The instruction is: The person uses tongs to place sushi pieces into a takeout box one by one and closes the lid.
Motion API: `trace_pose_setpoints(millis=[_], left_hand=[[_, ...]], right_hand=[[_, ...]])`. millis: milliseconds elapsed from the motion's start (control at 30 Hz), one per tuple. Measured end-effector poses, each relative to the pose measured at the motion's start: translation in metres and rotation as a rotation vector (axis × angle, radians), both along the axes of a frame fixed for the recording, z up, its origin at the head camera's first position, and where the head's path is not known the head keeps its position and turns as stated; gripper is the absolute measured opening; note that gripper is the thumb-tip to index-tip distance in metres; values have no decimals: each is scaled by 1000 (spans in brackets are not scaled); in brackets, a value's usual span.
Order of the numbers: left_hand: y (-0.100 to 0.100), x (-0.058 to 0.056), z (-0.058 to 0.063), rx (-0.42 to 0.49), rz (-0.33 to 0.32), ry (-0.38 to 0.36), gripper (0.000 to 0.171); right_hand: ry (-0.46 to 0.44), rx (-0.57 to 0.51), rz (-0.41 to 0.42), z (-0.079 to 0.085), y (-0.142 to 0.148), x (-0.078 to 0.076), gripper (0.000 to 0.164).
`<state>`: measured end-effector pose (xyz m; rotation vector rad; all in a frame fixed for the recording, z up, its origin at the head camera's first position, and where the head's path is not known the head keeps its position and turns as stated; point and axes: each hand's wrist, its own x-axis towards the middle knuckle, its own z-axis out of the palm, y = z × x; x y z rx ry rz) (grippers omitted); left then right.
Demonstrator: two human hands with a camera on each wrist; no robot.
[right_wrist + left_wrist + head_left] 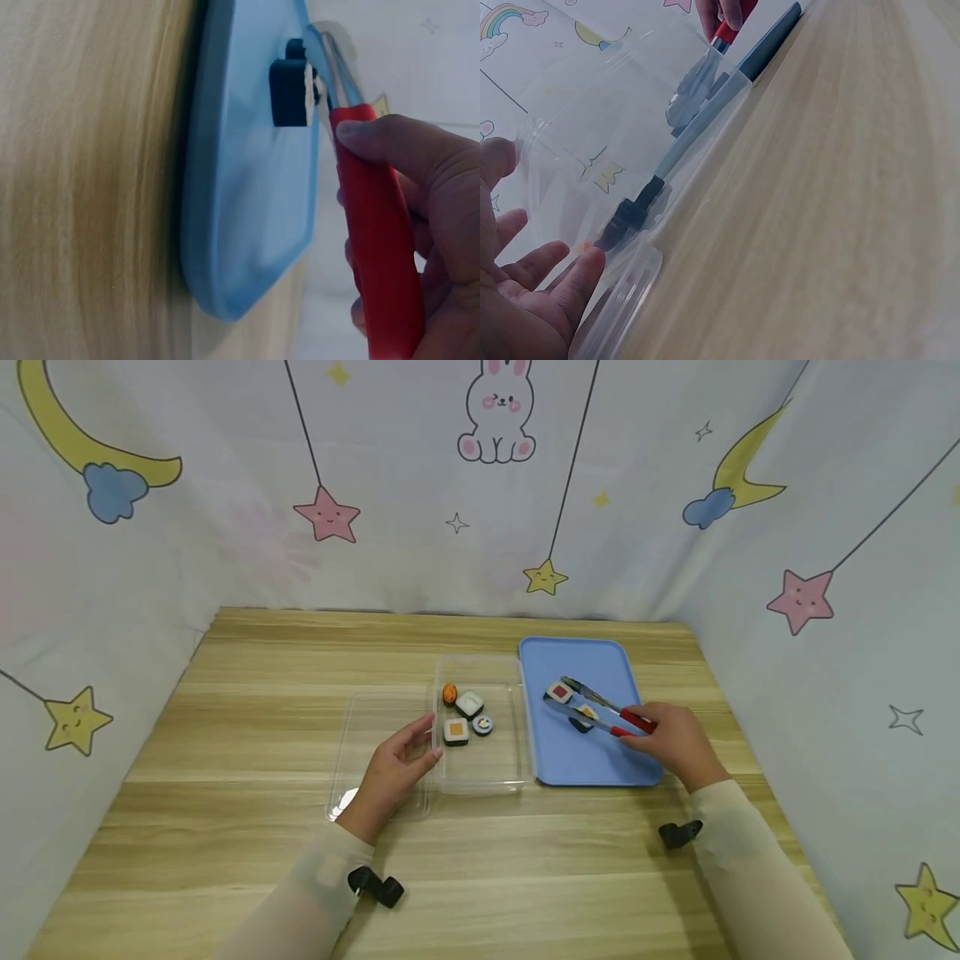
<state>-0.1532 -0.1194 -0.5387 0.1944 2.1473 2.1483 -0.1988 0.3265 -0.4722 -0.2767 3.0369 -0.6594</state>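
My right hand (675,743) holds a pair of tongs (379,247) by the red grips, above a blue tray (600,760). The metal tips are spread about a toy sushi roll with a red centre (558,692); whether they touch it I cannot tell. Another roll with a yellow-orange centre (582,718) lies on the tray, partly behind one tong arm. At the left wall of a clear plastic container (498,768) is my left hand (393,768), its fingers loosely bent. Inside stand an orange piece (449,694), a white piece (469,703), a square yellow-centred roll (455,732) and a small round roll (482,724).
A clear lid (348,752) lies on the wooden table (247,727), left of the container and partly under my left hand. The tray stands right beside the container's right wall. Printed white curtains (405,560) hang behind and at both sides of the table.
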Motion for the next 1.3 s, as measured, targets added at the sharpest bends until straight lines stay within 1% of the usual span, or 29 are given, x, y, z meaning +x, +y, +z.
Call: trace_pose_setpoints(millis=[167,400,667,900,1167,1300], left_hand=[[0,0,0,-2,-1,-5,60],[0,2,2,1,-1,-15,60],[0,2,1,9,0,-14,60],[-1,2,1,5,0,-8,61],[-2,1,0,-11,-2,-6,61],[-1,0,2,-2,-7,-14,61]], right_hand=[[-8,-2,-11,0,-3,-2,44],[-16,9,-12,0,-3,-2,44],[12,2,-6,0,-3,-2,43],[56,-49,-12,8,-5,-2,43],[56,-145,-48,18,-11,-2,46],[58,-185,-36,27,-19,-1,45]])
